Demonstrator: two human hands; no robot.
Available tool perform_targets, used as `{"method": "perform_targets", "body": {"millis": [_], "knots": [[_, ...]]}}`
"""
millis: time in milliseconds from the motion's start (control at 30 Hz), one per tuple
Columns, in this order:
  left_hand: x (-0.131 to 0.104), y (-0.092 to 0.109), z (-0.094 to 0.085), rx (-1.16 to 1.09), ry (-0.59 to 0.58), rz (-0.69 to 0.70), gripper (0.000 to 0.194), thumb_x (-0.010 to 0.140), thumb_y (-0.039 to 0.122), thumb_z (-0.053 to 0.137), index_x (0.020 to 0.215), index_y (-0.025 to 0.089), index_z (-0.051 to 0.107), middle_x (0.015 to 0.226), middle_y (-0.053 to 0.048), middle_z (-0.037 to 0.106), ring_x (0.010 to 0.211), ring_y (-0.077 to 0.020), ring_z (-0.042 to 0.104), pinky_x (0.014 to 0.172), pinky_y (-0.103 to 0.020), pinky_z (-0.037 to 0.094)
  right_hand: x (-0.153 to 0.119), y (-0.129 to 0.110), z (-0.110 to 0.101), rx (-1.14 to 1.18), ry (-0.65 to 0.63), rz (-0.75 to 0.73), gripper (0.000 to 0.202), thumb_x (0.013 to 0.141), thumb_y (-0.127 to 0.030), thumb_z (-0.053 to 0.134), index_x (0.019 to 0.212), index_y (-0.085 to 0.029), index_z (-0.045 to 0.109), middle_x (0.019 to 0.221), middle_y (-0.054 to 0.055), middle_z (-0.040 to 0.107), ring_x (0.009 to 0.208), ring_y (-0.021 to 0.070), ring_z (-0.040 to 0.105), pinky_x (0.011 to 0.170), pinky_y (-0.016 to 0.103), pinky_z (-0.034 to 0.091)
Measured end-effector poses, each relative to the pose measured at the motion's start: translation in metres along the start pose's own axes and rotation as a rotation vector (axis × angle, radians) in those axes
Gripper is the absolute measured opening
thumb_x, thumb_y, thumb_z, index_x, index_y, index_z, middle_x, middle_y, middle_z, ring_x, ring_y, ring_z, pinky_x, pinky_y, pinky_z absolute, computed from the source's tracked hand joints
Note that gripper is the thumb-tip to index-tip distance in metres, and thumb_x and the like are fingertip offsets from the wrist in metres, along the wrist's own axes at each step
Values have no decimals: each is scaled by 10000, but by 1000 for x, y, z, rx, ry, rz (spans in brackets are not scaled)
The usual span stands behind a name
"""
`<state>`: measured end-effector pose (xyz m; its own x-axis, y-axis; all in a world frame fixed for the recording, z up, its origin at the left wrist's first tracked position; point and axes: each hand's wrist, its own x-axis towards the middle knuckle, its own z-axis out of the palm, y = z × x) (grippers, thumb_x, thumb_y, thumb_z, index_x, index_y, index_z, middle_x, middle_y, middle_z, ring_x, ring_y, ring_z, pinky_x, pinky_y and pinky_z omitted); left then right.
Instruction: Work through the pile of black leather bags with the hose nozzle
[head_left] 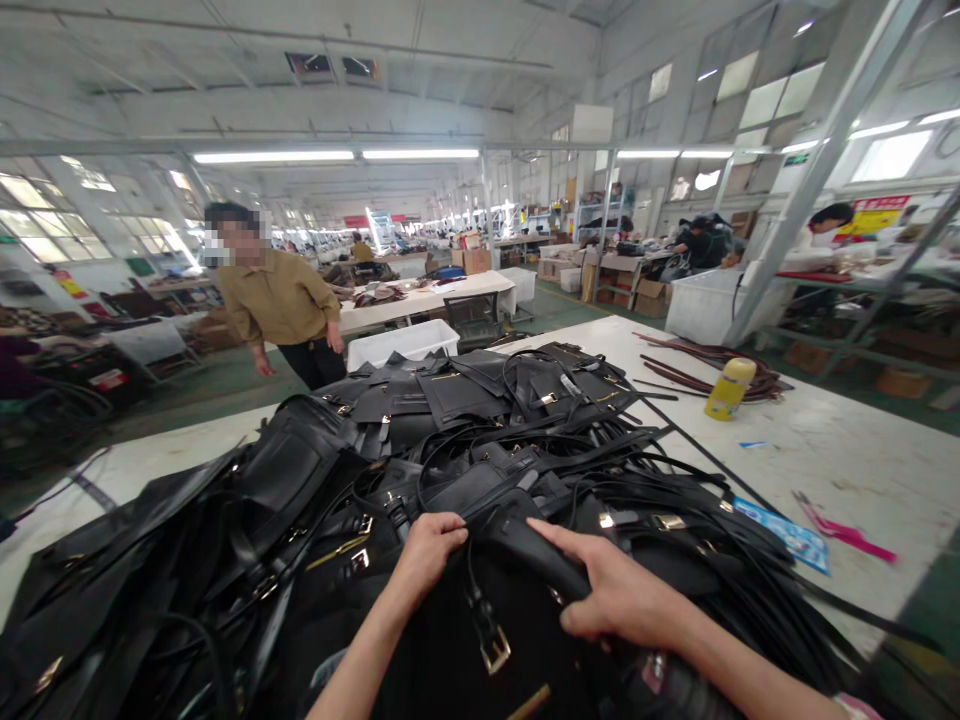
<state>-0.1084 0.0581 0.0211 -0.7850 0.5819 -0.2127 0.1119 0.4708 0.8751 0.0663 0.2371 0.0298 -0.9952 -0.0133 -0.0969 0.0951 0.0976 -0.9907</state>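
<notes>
A black leather bag (529, 550) lies in front of me on a big heap of similar bags. My right hand (619, 580) grips its padded right edge, index finger stretched along the top and thumb below. At the bag's left side my left hand (431, 550) is closed, fingertips pinched on its edge; the exact spot of contact is partly hidden. Between my hands hangs a short black strap with a gold buckle (495, 650). Other bags with gold buckles (360, 560) and loose straps surround both hands.
On the white table (847, 450) at right are brown straps (690, 368), a yellow bottle (730, 390), a blue packet (784, 535) and pink-handled scissors (847, 530). A person in a tan shirt (281, 295) stands beyond the table, near a white bin (405, 343).
</notes>
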Motion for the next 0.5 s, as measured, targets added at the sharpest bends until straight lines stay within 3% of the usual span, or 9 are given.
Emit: {"method": "perform_targets", "body": {"millis": [133,233,367,500], "knots": [[-4,10,-1,-67,-9,-32,166,592,291,583,577,126,599,485,17,567,455,-107,467,479,-232,321,-3,-20,-21,65,55,-57,874,600,-97,534,1366,-301,167,774,-61,605,450,66,488,415,181,440],[-6,13,3,-112,16,-40,183,577,301,603,577,119,598,493,4,579,467,-112,481,487,-234,339,-17,-24,-28,78,70,-74,875,594,-72,527,1364,-299,179,738,-73,604,455,65,484,422,171,432],[-11,18,13,-157,53,-39,175,572,288,616,533,123,575,444,20,540,418,-87,442,455,-219,309,-24,-8,-16,69,26,-51,862,546,-22,547,1328,-283,297,703,-70,618,416,59,469,383,156,406],[-18,39,8,-203,72,-36,190,566,305,632,535,126,575,460,6,564,413,-99,475,458,-230,343,-8,-7,-9,82,134,-122,831,571,-40,550,1323,-292,301,704,-64,603,414,63,465,382,170,414]]}}
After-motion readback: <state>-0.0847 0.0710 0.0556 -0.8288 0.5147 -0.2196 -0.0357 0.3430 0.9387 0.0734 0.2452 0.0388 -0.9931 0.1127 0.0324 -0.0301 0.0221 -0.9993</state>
